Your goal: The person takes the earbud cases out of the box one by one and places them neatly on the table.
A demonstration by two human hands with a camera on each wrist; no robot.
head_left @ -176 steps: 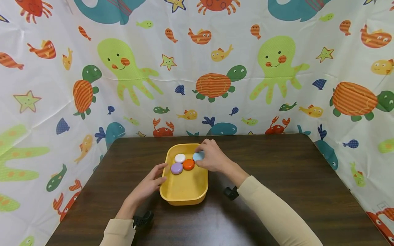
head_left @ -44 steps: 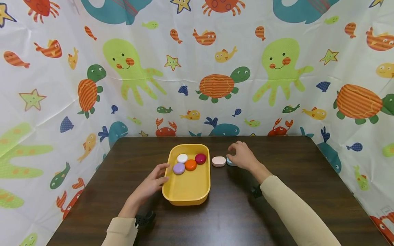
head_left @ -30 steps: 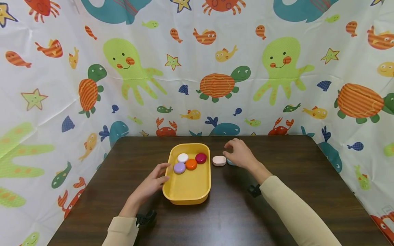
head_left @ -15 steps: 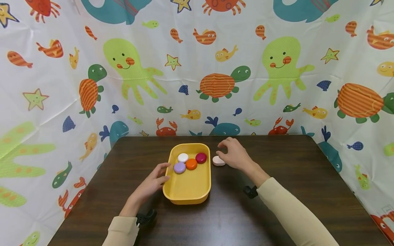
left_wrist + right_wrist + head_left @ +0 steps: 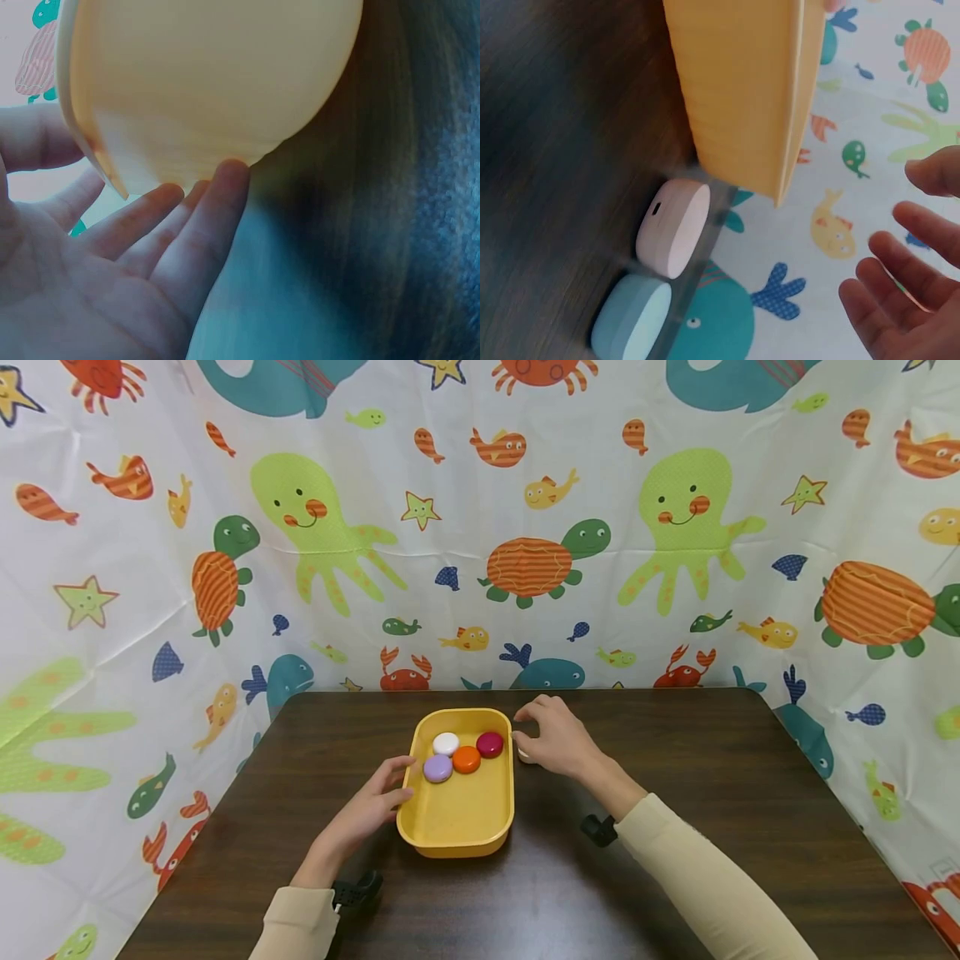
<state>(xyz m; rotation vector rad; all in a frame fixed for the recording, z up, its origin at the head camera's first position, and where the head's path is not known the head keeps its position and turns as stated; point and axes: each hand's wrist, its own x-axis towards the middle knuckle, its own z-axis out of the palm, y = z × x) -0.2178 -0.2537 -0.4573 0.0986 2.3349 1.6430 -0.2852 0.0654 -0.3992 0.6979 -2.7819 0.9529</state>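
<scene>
My left hand (image 5: 367, 802) holds the near-left side of a yellow tray (image 5: 457, 843), thumb and index finger over the rim, other fingertips against its outer wall (image 5: 225, 90). In the tray lie a white case (image 5: 446, 744), a purple case (image 5: 438, 768), an orange case (image 5: 467, 760) and a dark red case (image 5: 490, 745), all small and rounded. My right hand (image 5: 558, 739) hovers at the tray's right rim, fingers loosely bent around nothing. Beneath it on the table a pink case (image 5: 673, 229) with a small dark slot stands beside a light blue case (image 5: 634, 319), hidden in the head view.
A dark wood table (image 5: 675, 827) carries everything. Behind it hangs a white curtain (image 5: 450, 527) printed with sea animals. Black straps with small cameras (image 5: 600, 830) sit at both wrists.
Earlier my right hand held the light blue case over the tray. That case then stood on the table, and the released hand has moved left across the pink case. My left hand stays put.
</scene>
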